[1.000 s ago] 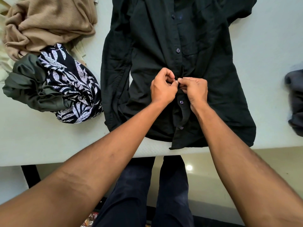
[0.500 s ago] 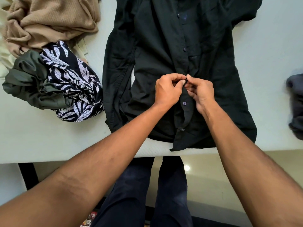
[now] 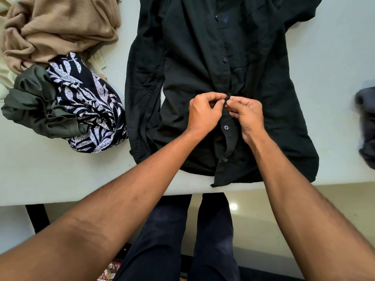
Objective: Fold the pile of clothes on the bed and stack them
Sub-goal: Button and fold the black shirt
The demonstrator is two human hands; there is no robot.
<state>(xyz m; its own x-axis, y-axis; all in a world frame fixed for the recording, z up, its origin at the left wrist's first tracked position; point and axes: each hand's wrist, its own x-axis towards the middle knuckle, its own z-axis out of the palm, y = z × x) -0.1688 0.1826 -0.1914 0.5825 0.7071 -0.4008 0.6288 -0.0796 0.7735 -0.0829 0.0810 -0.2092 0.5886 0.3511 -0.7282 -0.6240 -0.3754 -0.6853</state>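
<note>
A black button-up shirt (image 3: 194, 63) lies flat, front up, on the pale bed (image 3: 60, 171), its hem at the near edge. My left hand (image 3: 204, 114) and my right hand (image 3: 248, 116) meet at the shirt's button strip, halfway down. Both pinch the strip around one button, fingers curled. Two buttons show below the hands and two above. At the left lies a loose pile: a tan knit top (image 3: 58, 29), an olive garment (image 3: 36, 106) and a navy leaf-print garment (image 3: 91, 110).
A dark grey garment (image 3: 367, 126) sits at the bed's right edge, blurred. The bed's near edge runs across the view below the shirt hem. My legs in dark trousers (image 3: 172, 240) stand against it, on a glossy floor.
Both hands have shifted slightly up the button strip and stay pinched together on it. The view has drifted a little; the shirt and pile lie as before.
</note>
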